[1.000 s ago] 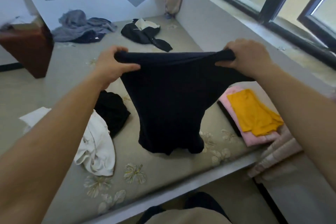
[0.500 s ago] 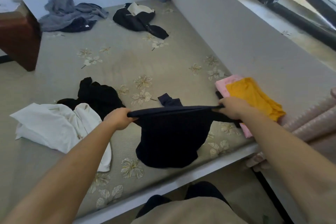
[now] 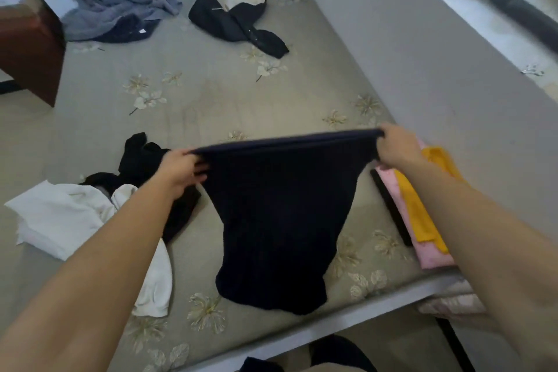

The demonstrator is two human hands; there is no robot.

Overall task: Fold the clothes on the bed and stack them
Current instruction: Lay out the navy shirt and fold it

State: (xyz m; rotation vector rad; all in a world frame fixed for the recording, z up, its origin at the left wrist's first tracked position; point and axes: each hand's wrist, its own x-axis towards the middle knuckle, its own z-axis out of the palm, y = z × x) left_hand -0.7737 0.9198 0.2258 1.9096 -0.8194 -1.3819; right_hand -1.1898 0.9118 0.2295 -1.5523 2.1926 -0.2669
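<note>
The navy garment [image 3: 280, 214] hangs spread between both hands. Its lower end rests on the bed [image 3: 211, 106] close to the near edge, and its top edge is pulled taut. The left hand [image 3: 181, 170] has its fingers curled round one top corner of the navy garment, and the right hand [image 3: 395, 148] pinches the other corner in a closed grip.

Just left of the navy garment lies a crumpled white garment [image 3: 60, 214]. A black garment [image 3: 142, 157] is bunched against it, partly behind the left hand.

Just right of the navy garment sits the stack: a yellow piece [image 3: 422, 214] on a pink piece [image 3: 434, 257], with a dark edge [image 3: 391, 205] showing underneath.

Well beyond the navy garment, near the far wall, lie a grey heap [image 3: 120, 3] over something dark and a black-and-white garment [image 3: 232, 18], both unfolded.

By my reading the task is under halfway. About three pieces look folded and stacked, the navy one is only held out ready for folding, and at least four more wait.
</note>
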